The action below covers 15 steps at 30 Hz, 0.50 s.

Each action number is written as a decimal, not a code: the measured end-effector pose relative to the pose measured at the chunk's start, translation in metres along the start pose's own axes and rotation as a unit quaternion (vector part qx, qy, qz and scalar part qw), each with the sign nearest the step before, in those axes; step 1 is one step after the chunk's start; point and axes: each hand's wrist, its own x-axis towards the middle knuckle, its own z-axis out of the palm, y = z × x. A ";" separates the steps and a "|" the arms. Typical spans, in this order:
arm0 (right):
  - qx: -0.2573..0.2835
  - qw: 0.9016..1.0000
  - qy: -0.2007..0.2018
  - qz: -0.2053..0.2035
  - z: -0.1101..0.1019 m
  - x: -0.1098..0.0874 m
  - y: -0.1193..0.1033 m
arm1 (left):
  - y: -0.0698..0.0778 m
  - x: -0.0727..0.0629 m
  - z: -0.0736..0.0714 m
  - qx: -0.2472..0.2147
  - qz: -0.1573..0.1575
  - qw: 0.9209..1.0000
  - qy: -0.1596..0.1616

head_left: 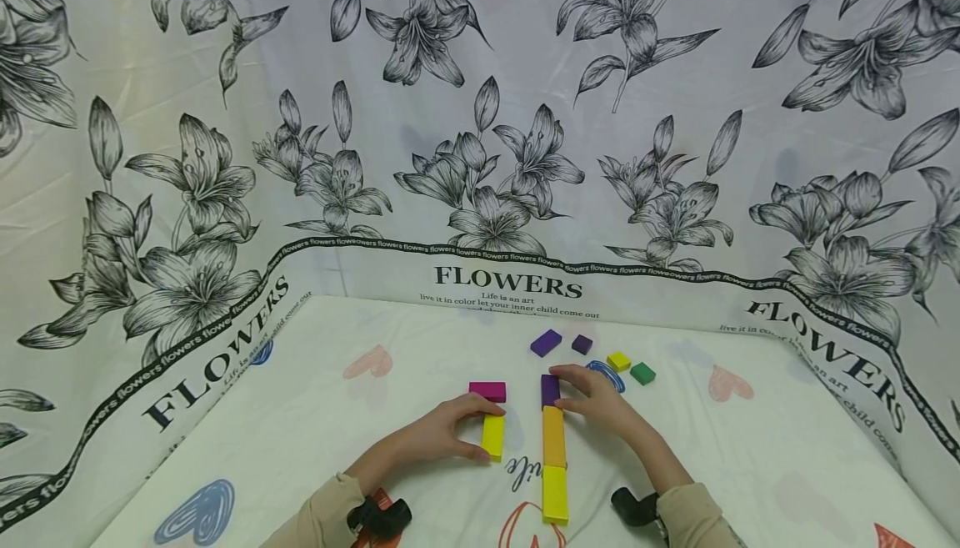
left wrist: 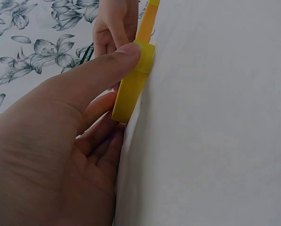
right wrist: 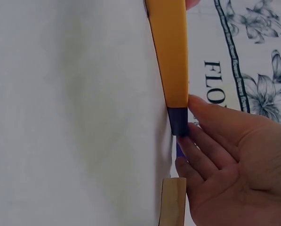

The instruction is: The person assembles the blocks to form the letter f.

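My left hand (head_left: 442, 429) pinches a yellow block (head_left: 492, 438), the thumb at its near end and the fingers at its far end. A magenta block (head_left: 487, 391) lies crosswise just beyond it, close to the fingertips. To the right, a straight row runs away from me: a long yellow block (head_left: 555, 494), an orange block (head_left: 553, 435) and a dark purple block (head_left: 551, 390) at the far end. My right hand (head_left: 600, 402) holds that purple block between thumb and fingers; the right wrist view shows the fingertips at the dark block (right wrist: 179, 121).
Beyond the row lie a purple block (head_left: 546, 343), a small purple block (head_left: 582, 344), a small yellow block (head_left: 618, 361) and a green block (head_left: 642, 373). A white cloth (head_left: 420, 331) with printed hearts covers the surface. A flower-patterned curtain (head_left: 510, 281) stands behind.
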 end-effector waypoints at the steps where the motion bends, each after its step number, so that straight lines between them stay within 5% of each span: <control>1: -0.001 1.000 -0.001 0.001 0.000 0.000 0.000 | 0.000 0.000 0.000 -0.001 0.000 1.000 0.000; 15: -0.008 1.000 -0.004 0.006 -0.001 -0.002 -0.001 | 0.000 0.000 0.001 -0.004 -0.010 1.000 0.000</control>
